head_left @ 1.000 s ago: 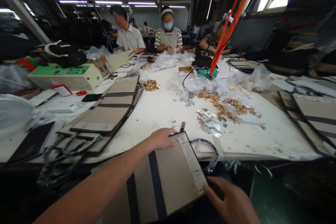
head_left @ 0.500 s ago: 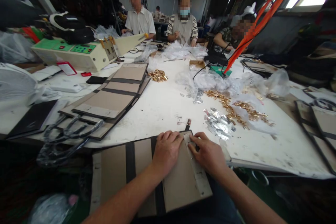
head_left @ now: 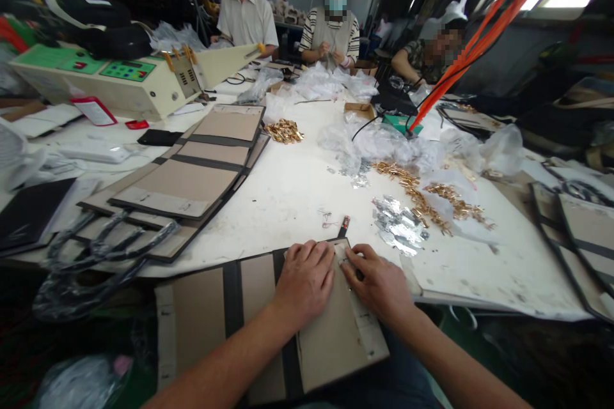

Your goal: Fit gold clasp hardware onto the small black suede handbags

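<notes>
A beige bag panel (head_left: 330, 345) with dark strips and pale end bands leans from the table's front edge down over my lap. My left hand (head_left: 304, 278) lies across its upper part, fingers bent over the top edge. At the pale band on the right, my right hand (head_left: 381, 278) is closed, thumb and fingers bunched together. A small dark bit shows between them, too hidden to name. Just beyond the panel's top corner lies a small dark stick-like piece with a coppery end (head_left: 344, 225).
Stacked bag panels (head_left: 177, 182) and plastic-wrapped handles (head_left: 110, 249) lie left. Silvery metal plates (head_left: 400, 223) and gold-coloured fittings (head_left: 412, 192) are heaped right. A pale green machine (head_left: 129, 83) stands back left. An orange strap (head_left: 480, 45) hangs down. Several people work across the table.
The view has turned and tilted slightly, so the things at left sit farther left. Both hands stay at almost the same place on the panel; the right fingers have shifted a little.
</notes>
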The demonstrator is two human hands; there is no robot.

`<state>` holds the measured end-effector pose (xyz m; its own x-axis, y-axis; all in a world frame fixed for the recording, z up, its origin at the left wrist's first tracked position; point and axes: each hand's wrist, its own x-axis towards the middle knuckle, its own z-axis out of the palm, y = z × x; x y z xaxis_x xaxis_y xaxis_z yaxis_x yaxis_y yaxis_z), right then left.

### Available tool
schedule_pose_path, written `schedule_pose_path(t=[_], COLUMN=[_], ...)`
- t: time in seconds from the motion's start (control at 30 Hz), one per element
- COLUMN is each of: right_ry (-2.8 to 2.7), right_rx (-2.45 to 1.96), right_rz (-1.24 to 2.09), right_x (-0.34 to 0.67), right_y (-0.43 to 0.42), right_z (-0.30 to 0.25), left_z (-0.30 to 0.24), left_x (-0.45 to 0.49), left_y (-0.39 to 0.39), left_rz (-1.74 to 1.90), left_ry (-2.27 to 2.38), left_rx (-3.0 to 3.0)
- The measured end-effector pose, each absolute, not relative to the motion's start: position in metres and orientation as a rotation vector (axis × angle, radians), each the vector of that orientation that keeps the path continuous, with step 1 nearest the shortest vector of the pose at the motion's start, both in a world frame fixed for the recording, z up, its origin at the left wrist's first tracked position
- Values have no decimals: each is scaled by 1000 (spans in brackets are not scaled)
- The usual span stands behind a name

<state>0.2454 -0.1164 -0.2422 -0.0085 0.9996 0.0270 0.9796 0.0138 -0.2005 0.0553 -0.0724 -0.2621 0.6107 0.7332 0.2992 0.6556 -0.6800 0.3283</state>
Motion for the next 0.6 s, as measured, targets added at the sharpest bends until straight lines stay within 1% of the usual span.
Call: schedule_pose_path(t=[0.33, 0.6], right_ry=[-2156, -2300], right_rx=[-2116, -2006], right_rz=[179, 164], right_x=[243, 243], right_y=[-118, -107], right_z=[-239, -226], left_z=[-270, -273], left_x=[59, 58], left_y=[-78, -72], left_rz=[586, 603], left_ry=[1175, 1175], left_rx=[2654, 2756])
